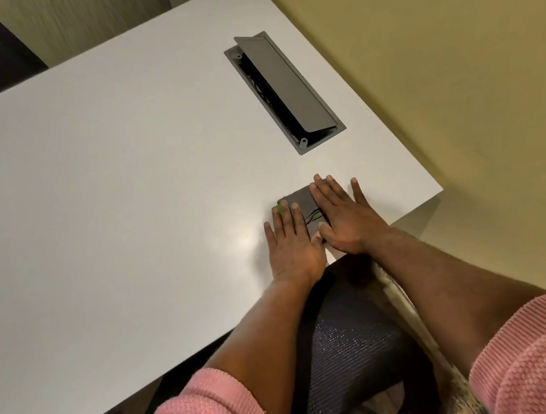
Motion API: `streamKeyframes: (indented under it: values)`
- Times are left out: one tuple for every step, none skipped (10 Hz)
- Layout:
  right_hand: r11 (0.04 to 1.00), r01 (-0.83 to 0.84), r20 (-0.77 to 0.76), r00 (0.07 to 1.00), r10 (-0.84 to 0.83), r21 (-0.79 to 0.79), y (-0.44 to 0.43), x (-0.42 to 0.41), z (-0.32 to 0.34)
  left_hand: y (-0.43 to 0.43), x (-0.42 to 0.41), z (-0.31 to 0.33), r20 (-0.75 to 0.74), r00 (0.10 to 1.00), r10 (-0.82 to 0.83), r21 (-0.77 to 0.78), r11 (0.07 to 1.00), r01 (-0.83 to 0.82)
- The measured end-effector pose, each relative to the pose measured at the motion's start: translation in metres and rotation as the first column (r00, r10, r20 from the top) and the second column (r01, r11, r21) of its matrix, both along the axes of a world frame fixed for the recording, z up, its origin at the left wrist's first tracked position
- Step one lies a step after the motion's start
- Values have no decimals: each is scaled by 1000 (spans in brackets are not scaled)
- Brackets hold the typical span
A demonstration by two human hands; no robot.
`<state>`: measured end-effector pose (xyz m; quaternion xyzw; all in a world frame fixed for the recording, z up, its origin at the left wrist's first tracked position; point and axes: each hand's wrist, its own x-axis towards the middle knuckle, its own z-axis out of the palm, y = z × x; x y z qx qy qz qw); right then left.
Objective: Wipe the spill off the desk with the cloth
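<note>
A small folded grey cloth (300, 203) with green and black marks lies flat on the white desk (108, 192), near the front right corner. My left hand (289, 242) rests palm down on the cloth's left part, fingers spread. My right hand (343, 215) lies flat over its right part, fingers apart. Both hands press on the cloth without gripping it, and they hide most of it. A faint shiny patch (245, 241) shows on the desk just left of my left hand; I cannot tell whether it is liquid or glare.
A grey cable box (285, 91) is set into the desk further back, its lid tilted open with black cables inside. A dark mesh chair (354, 344) stands under the desk edge between my arms. A yellowish wall (453, 64) runs along the desk's right side.
</note>
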<state>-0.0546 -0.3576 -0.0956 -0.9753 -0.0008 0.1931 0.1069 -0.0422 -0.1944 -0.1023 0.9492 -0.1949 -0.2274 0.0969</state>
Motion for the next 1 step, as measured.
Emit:
streamKeyframes:
  values:
    - [1000, 24, 79, 997, -24, -3, 24, -1, 30, 29, 3, 20, 69, 998, -8, -9, 1000, 8]
